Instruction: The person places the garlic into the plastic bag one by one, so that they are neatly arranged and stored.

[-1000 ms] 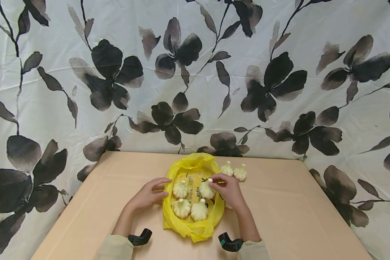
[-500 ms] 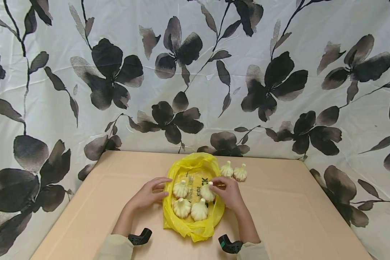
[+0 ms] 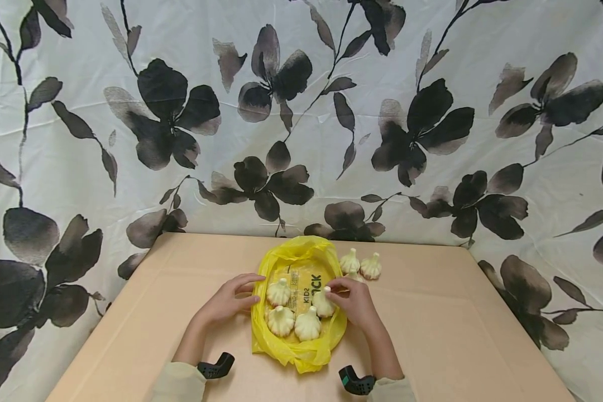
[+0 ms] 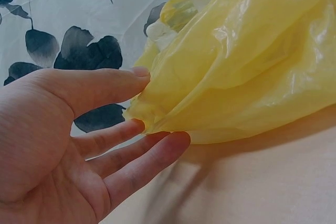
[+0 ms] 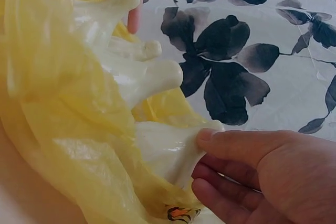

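Note:
A yellow plastic bag (image 3: pixel 263 343) lies on the table with its mouth spread wide. Inside it are white garlic bulbs, among them a left rear bulb (image 3: pixel 278 292), a left front bulb (image 3: pixel 281 321) and a front middle bulb (image 3: pixel 307 324). My right hand (image 3: pixel 355 301) pinches another garlic bulb (image 5: pixel 170 148) by its stem, low at the bag's right inner side. With fingers fairly straight and thumb apart, my left hand (image 4: pixel 79 145) touches the bag's left rim.
Beyond my right hand, outside the bag, stand more garlic bulbs (image 3: pixel 371 266), one partly hidden by the hand. The tan tabletop (image 3: pixel 457 329) ends at a flowered cloth (image 3: pixel 352 167) behind. A black device (image 3: pixel 357 381) sits at the right wrist.
My right hand has lowered the pinched garlic bulb slightly nearer to me along the bag's right side. A bulb behind that hand has come partly into view. My left hand has stayed put.

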